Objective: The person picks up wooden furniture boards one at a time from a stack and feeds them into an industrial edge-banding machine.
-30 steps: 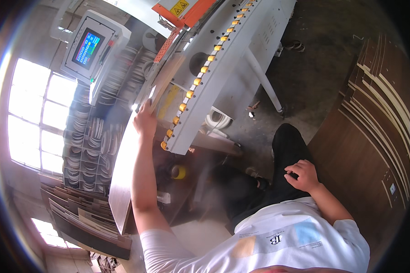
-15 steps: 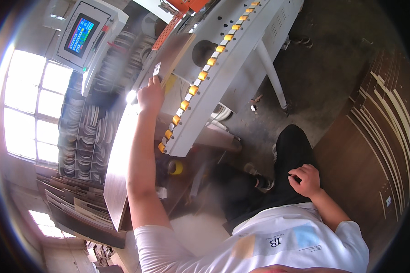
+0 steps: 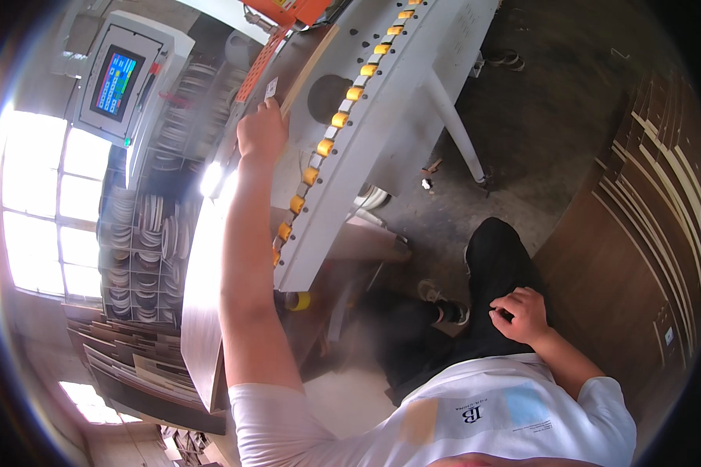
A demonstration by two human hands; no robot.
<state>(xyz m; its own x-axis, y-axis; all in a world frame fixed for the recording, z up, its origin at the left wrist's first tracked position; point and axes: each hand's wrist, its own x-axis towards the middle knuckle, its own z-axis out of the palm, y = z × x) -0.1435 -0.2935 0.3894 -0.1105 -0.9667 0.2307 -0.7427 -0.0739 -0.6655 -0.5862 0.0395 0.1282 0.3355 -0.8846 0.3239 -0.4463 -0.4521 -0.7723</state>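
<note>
Board (image 3: 294, 62) partly hidden behind the left hand (image 3: 261, 134) and forearm (image 3: 247, 241)

- Window (image 3: 37, 156) at left blown white
- Glare bleaching the board (image 3: 204, 323)
- Floor (image 3: 557, 124) dim at upper right
- Milky haze at lower middle
- Fisheye bending; dark rim, coloured fringe left

- I see the grey bed (image 3: 343, 58) slanting up my view, yellow rollers (image 3: 339, 119) lining its right edge.
- On it I find a long brown board (image 3: 294, 66), its pale edge facing the rollers, a white label (image 3: 272, 87) on top.
- The board's near end reaches past the bed; I can't tell what bears it there.
- To the left, I have a rack (image 3: 136, 261), pale rolls (image 3: 171, 237) packed in its compartments.
- On the dark floor (image 3: 537, 140) I make out a pale leg (image 3: 456, 128) standing, with a small white scrap (image 3: 427, 184) near its foot.
</note>
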